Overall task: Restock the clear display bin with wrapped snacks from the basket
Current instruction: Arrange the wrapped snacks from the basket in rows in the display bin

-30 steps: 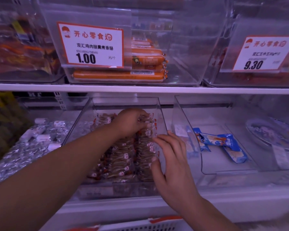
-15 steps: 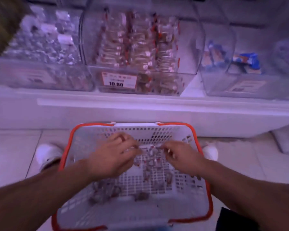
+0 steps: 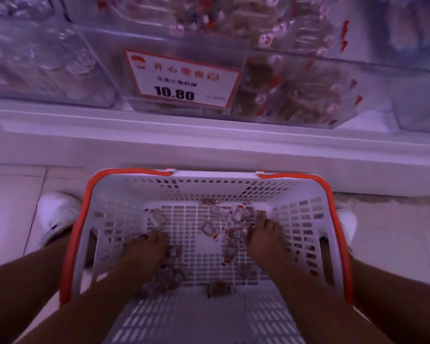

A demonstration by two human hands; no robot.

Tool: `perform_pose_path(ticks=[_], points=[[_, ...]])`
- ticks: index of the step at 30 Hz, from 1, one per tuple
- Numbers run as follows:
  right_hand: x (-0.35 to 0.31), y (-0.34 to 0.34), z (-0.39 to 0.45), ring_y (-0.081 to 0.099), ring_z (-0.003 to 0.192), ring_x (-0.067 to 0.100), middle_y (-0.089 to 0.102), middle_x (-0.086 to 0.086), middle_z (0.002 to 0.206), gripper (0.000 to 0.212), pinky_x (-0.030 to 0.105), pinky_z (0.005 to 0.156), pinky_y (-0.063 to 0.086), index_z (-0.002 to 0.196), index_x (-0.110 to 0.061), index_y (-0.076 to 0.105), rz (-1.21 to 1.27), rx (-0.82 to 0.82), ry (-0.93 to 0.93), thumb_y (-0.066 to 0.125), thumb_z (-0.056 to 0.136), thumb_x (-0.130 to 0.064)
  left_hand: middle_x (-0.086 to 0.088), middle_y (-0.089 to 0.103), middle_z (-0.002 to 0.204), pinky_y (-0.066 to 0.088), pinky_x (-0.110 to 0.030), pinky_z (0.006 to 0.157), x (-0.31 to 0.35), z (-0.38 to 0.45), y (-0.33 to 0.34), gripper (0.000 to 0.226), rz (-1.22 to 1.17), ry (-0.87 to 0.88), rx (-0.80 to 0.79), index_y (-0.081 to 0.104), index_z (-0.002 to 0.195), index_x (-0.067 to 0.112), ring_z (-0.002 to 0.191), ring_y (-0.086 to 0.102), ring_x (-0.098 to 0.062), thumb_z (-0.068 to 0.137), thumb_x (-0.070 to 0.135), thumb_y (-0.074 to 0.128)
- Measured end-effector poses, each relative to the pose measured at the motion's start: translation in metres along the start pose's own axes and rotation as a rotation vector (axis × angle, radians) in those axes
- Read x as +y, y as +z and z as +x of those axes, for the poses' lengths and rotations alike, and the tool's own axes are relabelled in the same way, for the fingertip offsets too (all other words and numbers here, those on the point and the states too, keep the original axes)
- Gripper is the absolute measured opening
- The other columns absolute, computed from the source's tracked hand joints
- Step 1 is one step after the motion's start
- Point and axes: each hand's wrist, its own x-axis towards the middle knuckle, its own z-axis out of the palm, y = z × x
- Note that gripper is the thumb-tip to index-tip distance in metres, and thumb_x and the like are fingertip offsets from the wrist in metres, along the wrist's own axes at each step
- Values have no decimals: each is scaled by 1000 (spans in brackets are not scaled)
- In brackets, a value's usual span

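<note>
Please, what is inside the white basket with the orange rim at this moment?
Inside the basket, scattered wrapped snacks lie on its perforated floor. The left hand and right hand reach down among them. Snacks under the hands are covered, so a grip cannot be confirmed.

A single head-worn camera looks steeply down and forward from above the basket (image 3: 338,234), which fills the lower middle of the wide-angle view with both forearms entering from the bottom edge. The clear display bin (image 3: 358,78) on the shelf (image 3: 209,137) sits close along the top edge, blurred.
</note>
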Motion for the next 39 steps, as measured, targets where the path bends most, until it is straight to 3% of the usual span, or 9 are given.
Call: perform_pose_path(ticks=[2, 5, 11, 14, 17, 22, 26, 30, 39], points=[[-4, 16, -3, 37, 134, 40, 38, 25, 144, 66, 46, 108, 37, 154, -7, 17, -41, 4, 5, 37, 100, -40, -17, 68, 102, 57, -41, 50, -1, 0, 12, 44, 5, -5, 59, 73, 102, 7, 73, 68, -38, 60, 17, 81], [-5, 24, -2, 42, 127, 38, 41, 22, 138, 63, 45, 102, 43, 148, -12, 28, 64, 6, 41, 51, 95, -39, -17, 65, 103, 56, -46, 68, 5, 4, 18, 33, 5, -13, 66, 71, 95, 13, 86, 68, -38, 73, 25, 50], [-10, 15, -7, 60, 94, 39, 52, 17, 118, 41, 42, 78, 52, 127, -14, 52, 411, -6, 59, 59, 91, -33, -12, 67, 98, 55, -42, 74, 16, 10, 20, 30, -44, 19, 153, 71, 83, 15, 84, 65, -34, 71, 24, 44], [-14, 12, -9, 60, 80, 35, 60, 14, 87, 10, 40, 68, 47, 90, -13, 52, 501, 43, 119, 53, 94, -22, -8, 66, 101, 54, -42, 82, 19, 16, 25, 29, -83, 87, 187, 71, 96, 17, 87, 66, -33, 73, 26, 55], [-13, 13, -8, 56, 68, 28, 51, 3, 67, 19, 33, 63, 42, 77, -14, 48, 491, 31, 164, 55, 94, -17, -8, 61, 114, 47, -42, 92, 31, 24, 32, 32, -154, 101, 104, 63, 114, 18, 105, 61, -32, 85, 25, 51], [-21, 17, -9, 52, 80, 33, 53, 15, 84, 11, 21, 59, 45, 97, -4, 50, 623, -26, 170, 40, 101, -1, -7, 53, 126, 32, -41, 105, 38, 38, 36, 38, -69, 64, 63, 51, 124, 17, 119, 48, -31, 89, 31, 55], [-28, 19, -16, 51, 113, 32, 57, 15, 115, 27, 36, 87, 47, 116, -15, 60, 379, -23, 184, 53, 94, -30, -5, 53, 123, 36, -40, 102, 33, 44, 25, 27, -103, 150, 117, 57, 114, 20, 116, 51, -28, 89, 27, 53], [-37, 18, -14, 45, 118, 29, 53, 14, 121, 34, 37, 98, 44, 116, -10, 58, 484, -23, 200, 60, 88, -27, -4, 67, 104, 50, -32, 83, 45, 60, 7, 38, -143, 397, 263, 64, 109, 18, 95, 65, -26, 74, 20, 76], [-8, 22, -17, 48, 116, 29, 50, 11, 123, 25, 31, 95, 41, 108, -13, 65, 570, -42, -87, 58, 85, -5, -5, 39, 156, 43, -41, 104, 40, 88, -4, 54, 205, 685, 234, 51, 139, 22, 127, 50, -29, 87, 28, 64]])
